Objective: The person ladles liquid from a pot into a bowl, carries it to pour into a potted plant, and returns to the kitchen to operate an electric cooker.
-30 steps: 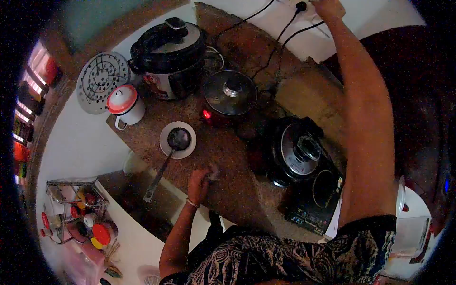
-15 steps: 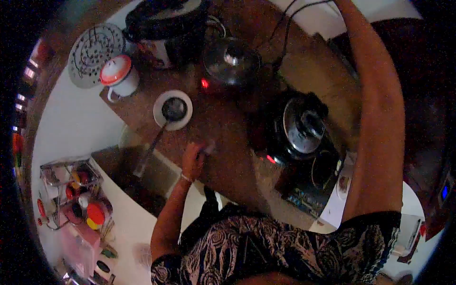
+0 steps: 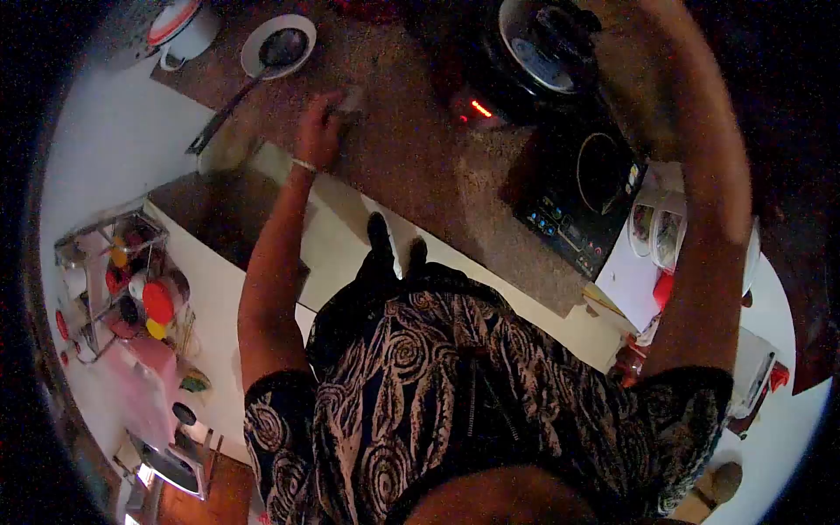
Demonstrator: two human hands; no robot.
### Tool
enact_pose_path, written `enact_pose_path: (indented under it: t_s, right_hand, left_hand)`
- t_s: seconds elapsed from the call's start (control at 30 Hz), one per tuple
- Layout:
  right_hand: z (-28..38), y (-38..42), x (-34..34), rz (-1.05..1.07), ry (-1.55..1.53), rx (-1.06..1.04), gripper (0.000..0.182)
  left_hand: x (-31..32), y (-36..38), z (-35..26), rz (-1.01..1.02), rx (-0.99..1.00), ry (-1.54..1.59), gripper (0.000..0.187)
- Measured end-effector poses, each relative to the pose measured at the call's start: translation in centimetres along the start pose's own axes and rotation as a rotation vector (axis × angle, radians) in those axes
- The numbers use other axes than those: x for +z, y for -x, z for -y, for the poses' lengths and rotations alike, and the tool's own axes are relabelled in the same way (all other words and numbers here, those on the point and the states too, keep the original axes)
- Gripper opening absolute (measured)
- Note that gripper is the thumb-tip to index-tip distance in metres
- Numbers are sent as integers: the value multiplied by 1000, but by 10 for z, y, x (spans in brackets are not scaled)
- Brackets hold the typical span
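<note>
My left hand [image 3: 321, 131], with a pale band at the wrist, rests over the brown counter [image 3: 385, 140] near its front edge. Its fingers look curled, and a small pale thing [image 3: 352, 98] shows at the fingertips, too blurred to name. Just beyond it a ladle [image 3: 282, 48] lies with its bowl in a white bowl [image 3: 252, 58], its dark handle sticking out over the edge. My right arm reaches up along the right side, and its hand is beyond the top of the view. Left of that arm stands a lidded black cooker [image 3: 516, 79] with a lit red display.
A black induction hob [image 3: 582, 188] lies at the right. Behind the bowl stands a white enamel mug with a red-rimmed lid [image 3: 179, 31]. Stacked containers [image 3: 656, 223] sit at the far right. A wire rack [image 3: 109, 280] with colourful lidded jars is at the lower left.
The view has tilted down, so the counter things sit higher and the rear pots have left the frame. My left hand stays near the same spot by the bowl. My right arm remains raised.
</note>
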State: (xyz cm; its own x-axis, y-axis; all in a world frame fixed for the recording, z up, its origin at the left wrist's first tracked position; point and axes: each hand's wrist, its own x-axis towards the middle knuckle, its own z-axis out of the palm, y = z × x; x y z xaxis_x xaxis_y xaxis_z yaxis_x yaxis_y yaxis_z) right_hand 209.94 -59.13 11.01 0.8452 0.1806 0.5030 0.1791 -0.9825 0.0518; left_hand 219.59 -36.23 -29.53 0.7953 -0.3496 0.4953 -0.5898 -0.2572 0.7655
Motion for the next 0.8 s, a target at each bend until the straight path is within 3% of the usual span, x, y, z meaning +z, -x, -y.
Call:
enact_pose_path:
  t_s: [0.07, 0.13, 0.17, 0.23, 0.33, 0.43, 0.5, 0.6, 0.67, 0.8]
  right_hand:
    - [33, 54, 0, -7, -106, 14, 26]
    - [37, 117, -14, 109, -395, 526, 23]
    - [21, 140, -14, 107, -397, 525, 23]
    - [-3, 178, -1, 96, -167, 305, 12]
    - [12, 218, 24, 65, -255, 372, 16]
    - [23, 237, 49, 91, -201, 438, 19]
    - [37, 245, 65, 136, -430, 530, 16]
    - [39, 260, 100, 234, -385, 701, 12]
    - [48, 258, 113, 209, -402, 650, 13]
    - [51, 232, 128, 237, -356, 609, 16]
  left_hand:
    - [-23, 20, 2, 7, 8, 194, 32]
    - [-22, 24, -23, -21, -27, 248, 32]
    - [-17, 27, -36, -49, -71, 304, 32]
    - [-7, 40, -32, -54, -148, 474, 30]
    - [-6, 54, -25, -66, -359, 824, 28]
    - [-14, 41, -43, -38, -451, 780, 26]
    - [-14, 29, -56, -45, -461, 696, 25]
    - [-11, 20, -59, -95, -443, 593, 24]
    - [-7, 6, -59, -178, -281, 579, 21]
    - [-22, -40, -89, -109, -303, 677, 21]
